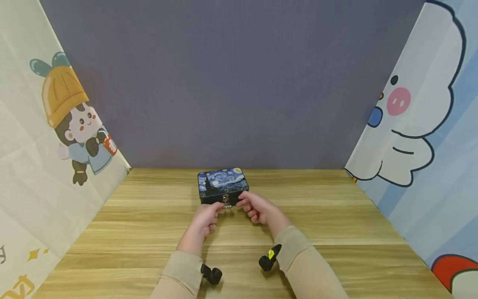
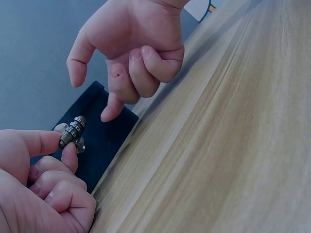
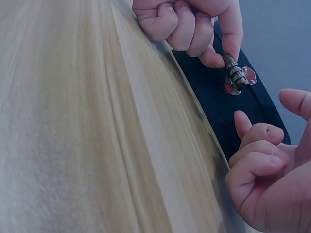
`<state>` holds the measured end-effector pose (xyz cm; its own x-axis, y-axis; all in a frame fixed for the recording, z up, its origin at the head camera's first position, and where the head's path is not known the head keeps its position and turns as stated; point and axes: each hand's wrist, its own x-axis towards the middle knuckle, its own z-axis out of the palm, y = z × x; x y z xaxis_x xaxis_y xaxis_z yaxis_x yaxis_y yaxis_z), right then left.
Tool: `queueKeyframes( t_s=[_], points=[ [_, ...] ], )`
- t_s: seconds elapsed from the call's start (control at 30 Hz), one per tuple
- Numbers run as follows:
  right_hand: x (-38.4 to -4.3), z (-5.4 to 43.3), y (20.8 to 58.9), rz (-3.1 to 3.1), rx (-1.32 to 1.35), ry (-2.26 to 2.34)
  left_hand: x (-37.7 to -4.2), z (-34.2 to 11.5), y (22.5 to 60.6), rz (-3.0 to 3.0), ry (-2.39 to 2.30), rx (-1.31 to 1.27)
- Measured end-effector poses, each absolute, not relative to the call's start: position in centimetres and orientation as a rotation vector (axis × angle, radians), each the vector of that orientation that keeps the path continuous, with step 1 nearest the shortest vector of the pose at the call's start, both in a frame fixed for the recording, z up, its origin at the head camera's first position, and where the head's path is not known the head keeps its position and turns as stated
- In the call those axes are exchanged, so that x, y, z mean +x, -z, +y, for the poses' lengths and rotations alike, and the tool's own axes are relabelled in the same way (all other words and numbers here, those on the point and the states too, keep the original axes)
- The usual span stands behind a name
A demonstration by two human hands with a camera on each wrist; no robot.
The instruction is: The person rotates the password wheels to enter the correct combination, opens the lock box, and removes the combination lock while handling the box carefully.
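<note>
— Where is the lock?
— The combination lock (image 2: 73, 132) is at the middle of the front of the box (image 1: 223, 181), by the clasp (image 3: 249, 75). It's a stubby metal barrel of ridged rings with a darker, tapered end.

— And the hands?
— The left hand (image 1: 205, 218), in front of the box, pinches one end of the barrel between thumb and index finger, its other fingers curled in. The right hand (image 1: 259, 207), at the box's front right, holds nothing: thumb and index finger stand well apart, the rest bent toward the palm. Whether a fingertip touches the box, I can't tell.

— What's the box like?
— Rectangular with rounded corners, dark-sided, its lid printed with a swirling blue and yellow night sky. The clasp is shiny metal with rounded plates.

— And around it?
— Under the box, the table (image 1: 321, 249) has streaky, pale wood grain. Behind the box rises a plain grey panel (image 1: 239, 83).
</note>
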<state>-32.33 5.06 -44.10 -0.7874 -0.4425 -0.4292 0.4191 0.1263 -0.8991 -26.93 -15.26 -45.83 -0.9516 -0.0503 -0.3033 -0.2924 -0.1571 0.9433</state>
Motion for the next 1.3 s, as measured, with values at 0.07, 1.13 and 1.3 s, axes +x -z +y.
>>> queueKeyframes(
  t_s=[0.07,1.13,1.3],
  points=[
    [-32.3,4.9,44.1,1.774,-0.023,1.725,-27.0,-15.2,45.8,1.928,-2.236,-0.401],
    [-31.5,1.2,45.3,1.706,-0.023,1.781,-27.0,-15.3,45.9,1.923,-2.264,-0.397],
    [-31.5,0.9,45.5,1.693,-0.011,1.811,-27.1,-15.4,45.9,1.913,-2.262,-0.402]
  ],
)
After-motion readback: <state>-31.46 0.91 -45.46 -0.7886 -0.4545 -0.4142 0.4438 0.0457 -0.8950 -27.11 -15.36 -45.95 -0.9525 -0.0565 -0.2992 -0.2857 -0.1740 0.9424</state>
